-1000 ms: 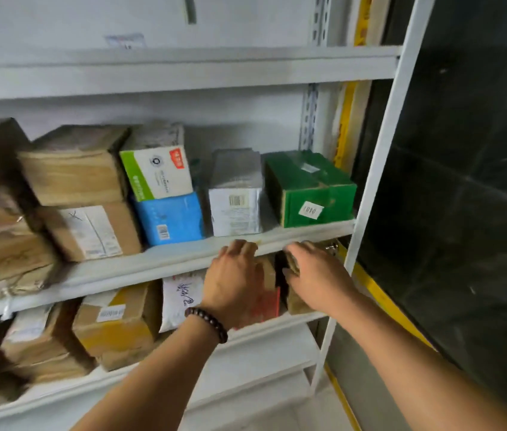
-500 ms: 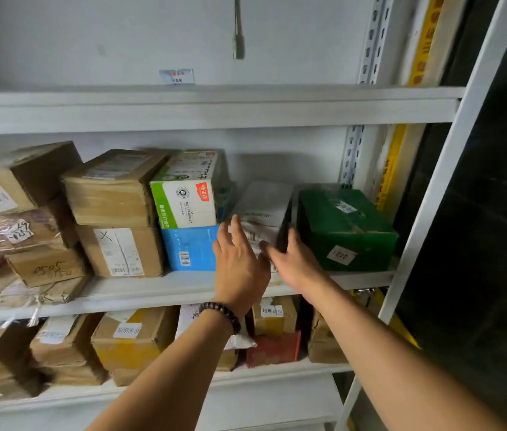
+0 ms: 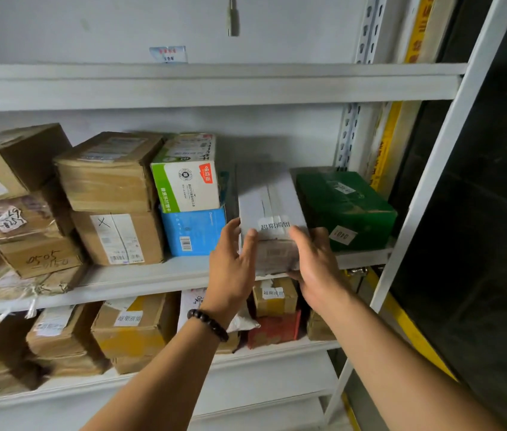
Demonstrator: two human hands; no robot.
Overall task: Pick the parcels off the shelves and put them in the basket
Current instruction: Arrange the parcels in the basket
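A grey-white parcel (image 3: 269,209) with a white label sticks out over the front edge of the middle shelf (image 3: 140,279), between a blue box (image 3: 194,231) and a green box (image 3: 344,206). My left hand (image 3: 233,269) presses on the parcel's left side, thumb on its top. My right hand (image 3: 316,262) grips its right side and lower corner. Both hands hold the parcel, its front end tilted slightly down. No basket is in view.
Brown cartons (image 3: 112,178) and a green-and-white box (image 3: 185,181) fill the middle shelf to the left. The shelf below holds more cartons (image 3: 131,334), a red box (image 3: 274,329) and a small taped box (image 3: 274,295). A white upright post (image 3: 426,194) stands at the right.
Both hands rose from the lower shelf to the middle one, closed on the grey-white parcel and drew it forward over the shelf edge. The camera tilted upward.
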